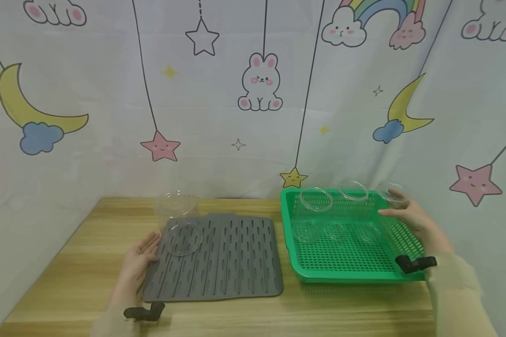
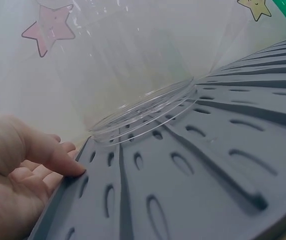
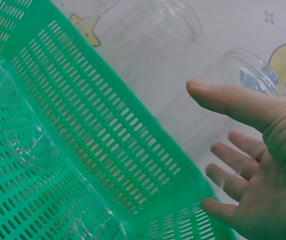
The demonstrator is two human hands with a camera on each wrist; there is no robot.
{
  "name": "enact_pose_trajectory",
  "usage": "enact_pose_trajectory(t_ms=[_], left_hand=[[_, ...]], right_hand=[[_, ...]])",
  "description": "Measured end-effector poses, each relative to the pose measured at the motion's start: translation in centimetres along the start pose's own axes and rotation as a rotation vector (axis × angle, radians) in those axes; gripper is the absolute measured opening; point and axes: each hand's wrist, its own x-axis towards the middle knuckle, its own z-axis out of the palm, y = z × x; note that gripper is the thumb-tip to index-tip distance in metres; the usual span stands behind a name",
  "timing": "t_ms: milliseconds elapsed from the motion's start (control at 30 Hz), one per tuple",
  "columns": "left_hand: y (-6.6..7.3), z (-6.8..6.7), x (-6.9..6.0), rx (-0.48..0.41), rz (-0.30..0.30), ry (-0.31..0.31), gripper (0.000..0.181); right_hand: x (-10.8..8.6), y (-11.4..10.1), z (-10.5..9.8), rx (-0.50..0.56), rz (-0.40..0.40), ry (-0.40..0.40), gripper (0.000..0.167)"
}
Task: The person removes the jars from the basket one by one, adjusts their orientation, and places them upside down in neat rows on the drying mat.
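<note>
On the left part of a grey drying mat (image 1: 219, 262) stands a clear plastic cup (image 1: 181, 222), its wide rim down on the mat. My left hand (image 1: 137, 260) is beside that cup at the mat's left edge. In the left wrist view its thumb (image 2: 65, 162) touches the mat, while the other fingers lie relaxed beyond the edge. Inside a green basket (image 1: 358, 276) stand three clear cups, left (image 1: 314, 215), middle (image 1: 346, 210) and right (image 1: 381, 213), rims up. My right hand (image 1: 417, 224) is at the right cup, thumb and fingers spread; contact with the cup is unclear.
Both mat and basket rest on a wooden table (image 1: 236, 320), with a narrow gap between them. A white curtain (image 1: 219, 112) printed with stars, moons and rabbits hangs behind the table and along its sides. The basket's raised rim surrounds its three cups.
</note>
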Motion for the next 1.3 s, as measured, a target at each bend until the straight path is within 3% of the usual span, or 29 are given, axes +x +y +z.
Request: enact_pose_trajectory(t_ms=[367,633,767,900,1100,1300], left_hand=[[0.6,0.2,0.4,-0.005,-0.022,0.004,0.081],[1.7,-0.2,0.4,0.1,-0.03,-0.009,0.081],[2.6,-0.3,0.2,0.167,-0.017,0.013,0.076],[3.9,-0.2,-0.3,0.191,0.04,0.052,0.071],[6.3,0.2,-1.7,0.124,0.141,0.177,0.068],[9.1,1.6,-3.5,0.003,0.324,0.231,0.063]], right_hand=[[-1.4,-1.1,0.2,-0.072,-0.026,0.066,0.095],[-2.4,-2.8,0.6,-0.093,-0.072,0.177,0.094],[-2.7,-3.9,0.9,-0.111,-0.097,0.235,0.092],[-2.9,-5.0,1.1,-0.157,-0.119,0.288,0.092],[-3.6,-7.2,1.7,-0.191,-0.152,0.359,0.095],[-4.3,-9.7,2.6,-0.251,-0.179,0.443,0.091]])
